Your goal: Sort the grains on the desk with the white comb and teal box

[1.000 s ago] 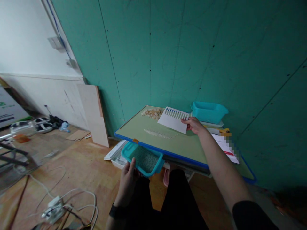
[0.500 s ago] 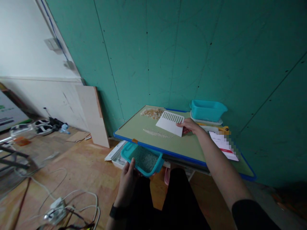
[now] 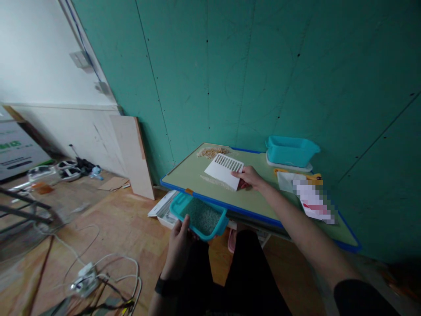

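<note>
My right hand (image 3: 247, 177) is closed on the right end of a white slotted scraper (image 3: 221, 172), tilted over the green tabletop (image 3: 259, 197). The scraper's lower edge is at a thin line of pale grains (image 3: 210, 179) and partly covers it. Behind it lies a heap of yellowish, mixed grains (image 3: 212, 152). Below the table's front edge, my left hand (image 3: 180, 237) grips the near left rim of a turquoise tub (image 3: 221, 229). Greyish grains (image 3: 204, 215) lie inside that tub.
Another turquoise tub (image 3: 291, 151) stands on a white lid at the table's back right. A yellow-handled item (image 3: 314, 178) and a partly blurred phone (image 3: 314, 206) lie nearby. On the floor at left are a power strip with cables (image 3: 86, 278) and a leaning board (image 3: 133, 153).
My right hand has moved the scraper left and toward the table's front edge, onto the line of pale grains. The left hand still holds the tub; the camera view has shifted slightly.
</note>
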The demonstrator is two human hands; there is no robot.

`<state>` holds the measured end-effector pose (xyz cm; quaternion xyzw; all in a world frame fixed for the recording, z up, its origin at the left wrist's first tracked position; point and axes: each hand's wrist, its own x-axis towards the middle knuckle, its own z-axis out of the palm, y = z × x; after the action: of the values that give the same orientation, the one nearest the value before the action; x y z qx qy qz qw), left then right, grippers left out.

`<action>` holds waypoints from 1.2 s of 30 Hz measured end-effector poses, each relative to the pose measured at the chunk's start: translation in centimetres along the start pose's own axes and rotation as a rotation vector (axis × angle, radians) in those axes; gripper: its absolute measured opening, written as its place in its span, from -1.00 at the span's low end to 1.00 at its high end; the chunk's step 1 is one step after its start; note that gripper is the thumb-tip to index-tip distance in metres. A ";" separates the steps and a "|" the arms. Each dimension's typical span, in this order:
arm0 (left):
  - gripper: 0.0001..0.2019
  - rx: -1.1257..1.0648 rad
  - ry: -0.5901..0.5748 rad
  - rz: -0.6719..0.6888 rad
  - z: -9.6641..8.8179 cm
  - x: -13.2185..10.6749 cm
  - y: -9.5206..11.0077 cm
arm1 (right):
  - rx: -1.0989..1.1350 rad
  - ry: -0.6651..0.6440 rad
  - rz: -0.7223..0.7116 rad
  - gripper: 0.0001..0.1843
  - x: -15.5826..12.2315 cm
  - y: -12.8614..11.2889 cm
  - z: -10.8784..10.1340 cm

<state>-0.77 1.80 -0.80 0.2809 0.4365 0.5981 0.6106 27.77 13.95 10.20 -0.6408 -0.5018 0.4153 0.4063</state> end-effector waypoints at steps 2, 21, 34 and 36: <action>-0.52 0.001 0.011 -0.009 0.0 -0.1 0.1 | 0.033 -0.021 -0.028 -0.83 0.0 -0.1 0.4; -0.48 -0.012 0.001 0.025 -0.8 0.6 -1.2 | -0.068 0.174 -0.170 -0.73 4.3 1.8 -0.8; -0.45 -0.001 0.000 -0.011 -0.4 0.0 -0.4 | -0.112 0.029 -0.269 -0.59 3.8 1.3 2.1; -0.47 0.005 -0.003 -0.004 -0.4 0.0 -0.4 | -0.121 0.025 -0.283 -0.57 3.6 1.2 2.2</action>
<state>-0.93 1.69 -1.37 0.2827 0.4376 0.5953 0.6118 26.63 17.50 7.89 -0.5921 -0.6063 0.3147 0.4276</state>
